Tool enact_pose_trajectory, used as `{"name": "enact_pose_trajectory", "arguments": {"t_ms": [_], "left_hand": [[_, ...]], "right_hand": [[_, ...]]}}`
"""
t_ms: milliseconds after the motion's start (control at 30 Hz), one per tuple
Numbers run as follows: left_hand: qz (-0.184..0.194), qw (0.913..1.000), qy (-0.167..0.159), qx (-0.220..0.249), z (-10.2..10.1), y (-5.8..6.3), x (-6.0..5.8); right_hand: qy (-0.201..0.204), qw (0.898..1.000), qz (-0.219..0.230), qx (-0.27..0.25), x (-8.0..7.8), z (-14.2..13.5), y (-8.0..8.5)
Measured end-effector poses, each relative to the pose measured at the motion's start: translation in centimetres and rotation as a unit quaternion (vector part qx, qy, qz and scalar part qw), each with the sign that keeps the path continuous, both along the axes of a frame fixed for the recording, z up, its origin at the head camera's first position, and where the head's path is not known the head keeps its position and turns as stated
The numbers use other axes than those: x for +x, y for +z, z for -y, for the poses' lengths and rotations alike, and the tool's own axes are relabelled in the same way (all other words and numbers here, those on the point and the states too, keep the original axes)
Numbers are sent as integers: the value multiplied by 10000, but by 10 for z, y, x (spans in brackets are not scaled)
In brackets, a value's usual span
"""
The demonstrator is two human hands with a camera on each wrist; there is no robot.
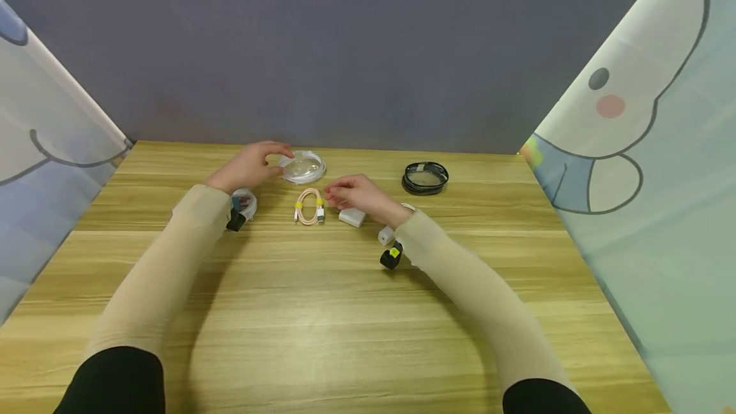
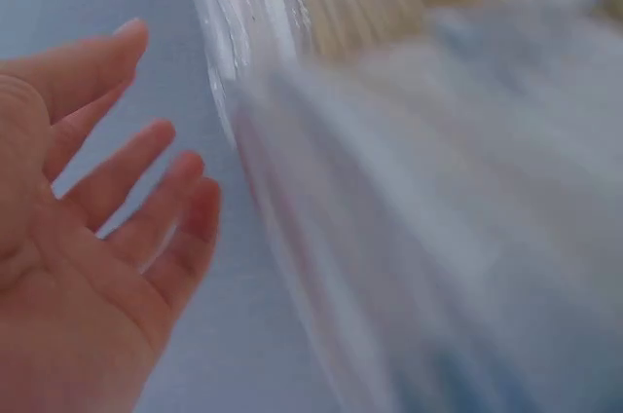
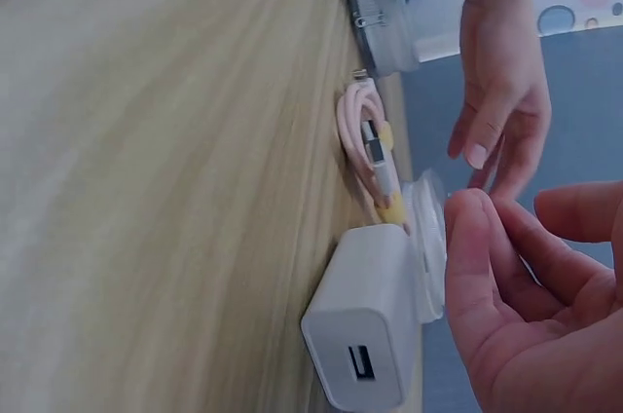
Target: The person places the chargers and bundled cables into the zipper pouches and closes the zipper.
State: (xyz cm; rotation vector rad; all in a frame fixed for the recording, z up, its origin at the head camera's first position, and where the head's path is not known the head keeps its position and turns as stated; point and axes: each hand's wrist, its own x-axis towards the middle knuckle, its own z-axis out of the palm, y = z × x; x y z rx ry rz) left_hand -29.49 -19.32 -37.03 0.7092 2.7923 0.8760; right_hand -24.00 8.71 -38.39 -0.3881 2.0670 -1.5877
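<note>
My left hand (image 1: 252,166) hovers at the back of the table, fingers spread, with its fingertips beside a coiled white cable (image 1: 303,179). From the head view I cannot tell whether they touch it; the left wrist view shows a gap between the fingers and a clear, shiny wrapped coil. My right hand (image 1: 368,198) hangs loosely bent over a white USB charger (image 1: 352,217), holding nothing. Just left of it lies a pink cable (image 3: 355,145), looped and bound with yellow ties. The charger's USB port faces the camera in the right wrist view.
A coiled black cable (image 1: 424,189) lies at the back right. Under the right wrist sits a small white plug (image 1: 386,236), partly covered. Another wrapped white cable bundle (image 1: 248,202) lies beside the left wrist. A grey panel (image 1: 345,50) rises behind the table's back edge.
</note>
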Motion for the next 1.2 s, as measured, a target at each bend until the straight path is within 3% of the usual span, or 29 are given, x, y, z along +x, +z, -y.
{"name": "enact_pose_trajectory", "arguments": {"t_ms": [300, 600, 800, 967, 1200], "left_hand": [[692, 9976, 4, 96, -14, -6, -12], [811, 9964, 227, 1, -16, -11, -15], [782, 9963, 327, 109, -16, -14, -16], [758, 9966, 281, 152, -13, -18, -16], [719, 9970, 184, 215, -12, -17, -17]], "right_hand": [[-133, 9993, -290, 207, -15, 15, -6], [-444, 9987, -199, 173, -31, 28, -19], [-284, 9991, -142, 264, -34, 30, -24], [-275, 9981, -306, 451, -33, 34, -28], [-770, 9893, -744, 988, -31, 41, -29]]}}
